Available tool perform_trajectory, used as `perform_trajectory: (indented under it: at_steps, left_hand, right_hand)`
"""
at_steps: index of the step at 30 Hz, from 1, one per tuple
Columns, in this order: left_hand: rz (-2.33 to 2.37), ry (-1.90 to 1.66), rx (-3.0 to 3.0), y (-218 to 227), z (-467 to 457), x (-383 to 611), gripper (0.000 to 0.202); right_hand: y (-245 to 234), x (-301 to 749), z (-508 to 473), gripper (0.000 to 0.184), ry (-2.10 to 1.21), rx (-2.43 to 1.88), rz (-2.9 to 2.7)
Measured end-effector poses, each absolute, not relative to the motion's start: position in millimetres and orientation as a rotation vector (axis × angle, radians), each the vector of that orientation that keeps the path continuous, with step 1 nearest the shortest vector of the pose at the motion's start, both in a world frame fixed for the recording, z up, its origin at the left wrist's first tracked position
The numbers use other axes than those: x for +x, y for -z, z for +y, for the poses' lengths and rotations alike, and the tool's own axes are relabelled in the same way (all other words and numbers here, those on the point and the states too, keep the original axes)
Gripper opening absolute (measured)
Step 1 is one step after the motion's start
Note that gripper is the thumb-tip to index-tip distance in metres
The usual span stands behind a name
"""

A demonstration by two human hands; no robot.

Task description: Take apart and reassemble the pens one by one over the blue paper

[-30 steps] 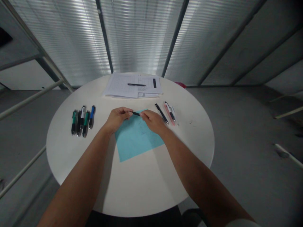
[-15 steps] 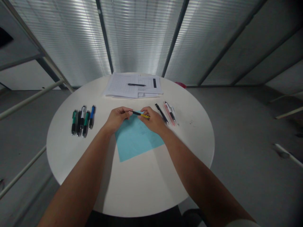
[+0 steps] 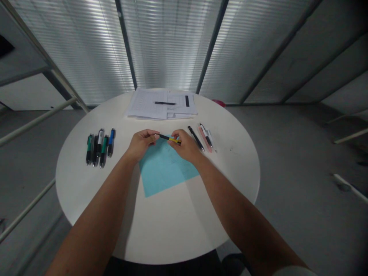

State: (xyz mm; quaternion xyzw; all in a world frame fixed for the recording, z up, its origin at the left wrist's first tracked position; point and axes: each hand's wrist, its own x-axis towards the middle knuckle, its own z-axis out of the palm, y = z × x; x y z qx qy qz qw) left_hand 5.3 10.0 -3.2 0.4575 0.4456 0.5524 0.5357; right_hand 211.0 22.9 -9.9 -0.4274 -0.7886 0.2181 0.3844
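Black-yellow pen (image 3: 169, 138), pinched between left hand (image 3: 140, 145), right hand (image 3: 185, 146)

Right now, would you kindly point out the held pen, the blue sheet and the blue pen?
held pen (image 3: 174, 140), head view, on its yellow section
blue sheet (image 3: 164, 170), head view, on its middle
blue pen (image 3: 111, 142), head view, on its blue barrel

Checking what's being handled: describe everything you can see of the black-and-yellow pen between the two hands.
The black-and-yellow pen is slim and looks like plastic, black toward the left and yellow toward the right. It lies almost level, pinched at one end by the left hand and at the other by the right hand, above a pale blue sheet. Whether it touches the sheet is hard to tell.
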Motion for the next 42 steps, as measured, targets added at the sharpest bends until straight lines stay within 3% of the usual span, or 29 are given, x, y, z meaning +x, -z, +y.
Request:
perform_trajectory:
  at_steps: [3, 7, 10, 20, 33, 42]
  left_hand:
    - [1.047, -1.326, 1.073, 3, 10, 5, 0.023]
    - [1.051, -1.323, 1.072, 6, 11, 3, 0.023]
    - [1.042, -1.342, 1.045, 7, 12, 2, 0.025]
    - [1.040, -1.359, 1.000, 6, 12, 4, 0.024]
    - [1.024, -1.345, 1.082, 2, 9, 4, 0.023]
    - [1.111, -1.250, 1.383, 3, 2, 17, 0.022]
  right_hand:
    - [9, 211, 24, 0.018, -0.526, -1.081, -2.053]
    - [7, 211, 23, 0.033, -0.562, -1.094, -2.127]
    - [8, 211, 23, 0.022, -0.569, -1.136, -2.046]
    - [3, 210, 21, 0.025, -0.562, -1.132, -2.108]
    - [-2, 217, 35, 0.032, -1.467, -0.724, -0.970]
    - [-18, 214, 27, 0.055, -1.653, -0.717, -0.858]
